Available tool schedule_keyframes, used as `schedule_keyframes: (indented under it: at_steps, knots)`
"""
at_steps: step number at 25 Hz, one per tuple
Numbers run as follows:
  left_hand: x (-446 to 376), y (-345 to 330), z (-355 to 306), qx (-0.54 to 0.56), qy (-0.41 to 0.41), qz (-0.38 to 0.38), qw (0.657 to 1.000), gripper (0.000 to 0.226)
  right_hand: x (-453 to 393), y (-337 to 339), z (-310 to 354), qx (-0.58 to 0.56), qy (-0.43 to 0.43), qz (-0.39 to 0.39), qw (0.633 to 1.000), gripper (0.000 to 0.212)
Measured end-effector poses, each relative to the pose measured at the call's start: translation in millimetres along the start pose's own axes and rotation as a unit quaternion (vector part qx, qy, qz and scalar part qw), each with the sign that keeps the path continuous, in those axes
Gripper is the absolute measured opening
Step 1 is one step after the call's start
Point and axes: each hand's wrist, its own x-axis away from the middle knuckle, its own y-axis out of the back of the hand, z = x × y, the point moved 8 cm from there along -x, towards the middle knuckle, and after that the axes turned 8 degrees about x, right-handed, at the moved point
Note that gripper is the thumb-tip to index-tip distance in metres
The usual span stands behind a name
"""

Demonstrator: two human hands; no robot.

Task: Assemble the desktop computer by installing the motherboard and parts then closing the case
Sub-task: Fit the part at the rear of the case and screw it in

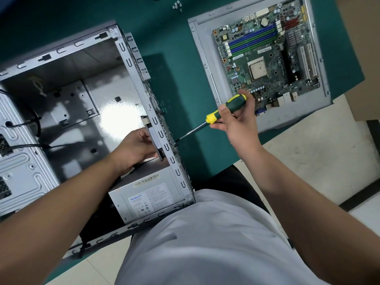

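both hands busy: my left hand (135, 149) grips a part inside the case (131, 64) wall, bracing it while my right hand (238, 118) clamps the screwdriver (218, 114) there; motherboard (267, 50) waits apart on the surface (181, 83).

one view only, the camera on my head, tipped steeply down and close over the work. wide angle, so edges bow. my torso fills six o'clock, the open case (86, 103) sits at nine to ten, the motherboard (267, 52) lies out at one, and the green table (185, 68) runs to twelve.
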Motion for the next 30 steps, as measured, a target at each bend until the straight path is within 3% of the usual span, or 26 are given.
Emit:
schedule_keyframes:
  at_steps: [9, 18, 22, 25, 28, 30]
  knots:
    - [3, -2, -3, 0.001, -0.001, -0.001, 1.0, 0.035, 5, 3, -6, -0.012, -0.015, 0.0, 1.0, 0.055]
    - [1, 0, 1, 0.019, 0.007, -0.006, 1.0, 0.034, 8, 5, -6, -0.023, -0.042, 0.0, 0.999, 0.039]
    - [1, 1, 2, 0.017, 0.008, -0.009, 1.0, 0.033, 1, 18, 0, -0.019, -0.082, -0.013, 0.996, 0.01]
    - [2, 0, 0, 0.015, 0.008, -0.007, 1.0, 0.036, -8, 34, 13, 0.032, -0.067, -0.034, 0.997, 0.017]
    - [2, -2, 0, 0.016, 0.01, -0.001, 1.0, 0.042, -14, 34, 14, 0.028, -0.106, -0.009, 0.994, 0.012]
    - [2, -3, 1, 0.018, 0.01, 0.0, 1.0, 0.036, -18, 33, 16, 0.126, -0.102, 0.007, 0.987, 0.017]
